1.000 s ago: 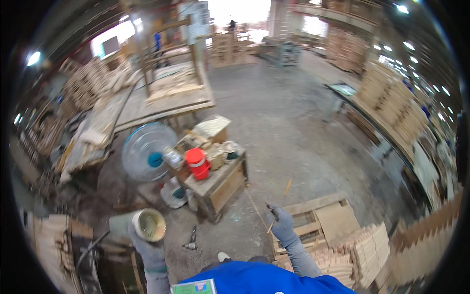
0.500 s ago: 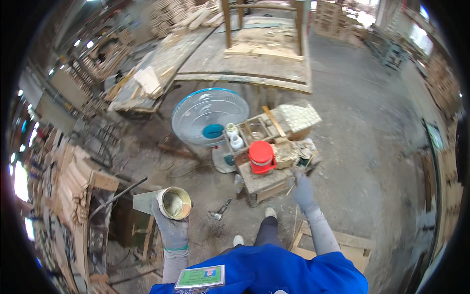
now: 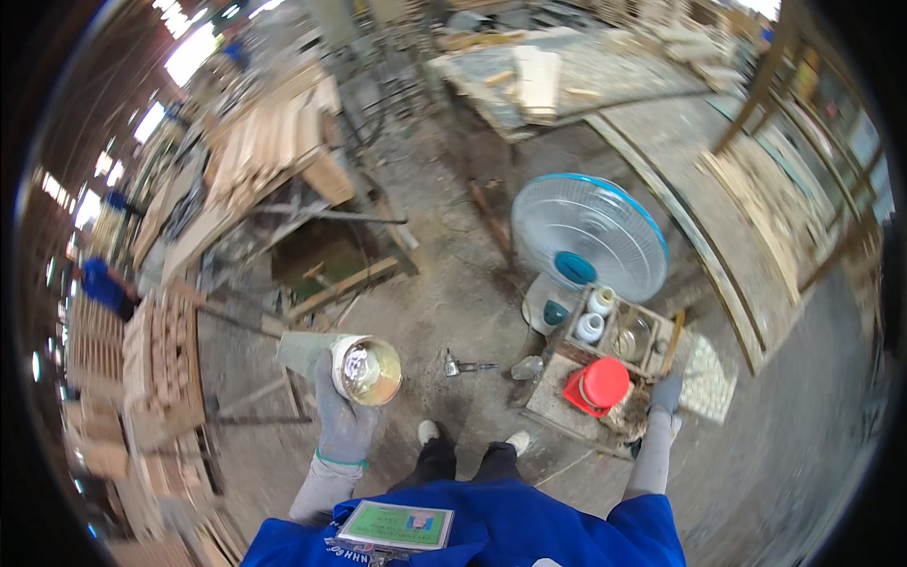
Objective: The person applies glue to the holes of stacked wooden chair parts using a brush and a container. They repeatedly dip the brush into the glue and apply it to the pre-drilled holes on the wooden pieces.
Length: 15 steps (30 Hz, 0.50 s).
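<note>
My left hand [image 3: 345,416], in a grey glove, is closed around a round white tub [image 3: 367,370] with a shiny, pale liquid in it. A flat grey-green piece [image 3: 307,352] sticks out to the left, against the tub and the same hand. My right hand [image 3: 666,392], also gloved, reaches to the right edge of a low stand [image 3: 557,395], beside a crumpled brownish lump [image 3: 628,414] and a pale bumpy slab [image 3: 709,380]. Its fingers are blurred, and what they may hold does not show. A red-lidded container [image 3: 602,385] stands just left of it.
On the stand, a divided wooden box [image 3: 635,331] holds white bottles [image 3: 590,327]. Behind is a fan [image 3: 590,236] with a blue rim. A dark metal tool [image 3: 468,365] lies on the floor before my feet. Stacked wood [image 3: 161,354] is at left, a worktable [image 3: 699,198] at far right.
The view has swung left, so the stand and fan appear farther right. My right hand has moved in against the stand, and the thin stick it held no longer shows. My left hand keeps the tub.
</note>
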Available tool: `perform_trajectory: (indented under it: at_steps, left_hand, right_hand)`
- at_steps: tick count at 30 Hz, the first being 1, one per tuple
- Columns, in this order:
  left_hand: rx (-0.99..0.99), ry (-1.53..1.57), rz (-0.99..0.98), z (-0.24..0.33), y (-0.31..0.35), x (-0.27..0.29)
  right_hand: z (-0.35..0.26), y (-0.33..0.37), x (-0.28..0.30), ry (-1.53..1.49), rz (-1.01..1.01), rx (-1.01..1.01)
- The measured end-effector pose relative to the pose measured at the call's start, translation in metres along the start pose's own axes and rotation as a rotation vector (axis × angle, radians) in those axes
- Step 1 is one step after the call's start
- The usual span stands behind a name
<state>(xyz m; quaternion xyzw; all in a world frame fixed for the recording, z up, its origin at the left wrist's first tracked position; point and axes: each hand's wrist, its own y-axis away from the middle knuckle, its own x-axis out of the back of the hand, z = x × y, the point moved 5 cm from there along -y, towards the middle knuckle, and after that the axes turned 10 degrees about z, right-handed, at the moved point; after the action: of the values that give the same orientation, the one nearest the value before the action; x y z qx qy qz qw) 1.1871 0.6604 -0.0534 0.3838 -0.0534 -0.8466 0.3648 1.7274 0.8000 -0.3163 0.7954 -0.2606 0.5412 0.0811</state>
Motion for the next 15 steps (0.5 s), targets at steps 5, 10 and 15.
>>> perform_trajectory:
  at_steps: [5,10,15]
  left_hand:
    - [-0.036,0.155,0.078,0.036,0.017,0.049]
    - [-0.226,0.116,0.065,0.093,0.015,0.125]
    - [-0.450,0.012,0.155,0.165,0.050,0.225]
  right_hand:
    - [-0.022,0.010,0.018,-0.020,-0.040,-0.064]
    - [-0.040,0.031,0.074,-0.397,0.290,-0.125]
    - [-0.284,0.124,0.172,-0.901,0.314,0.262]
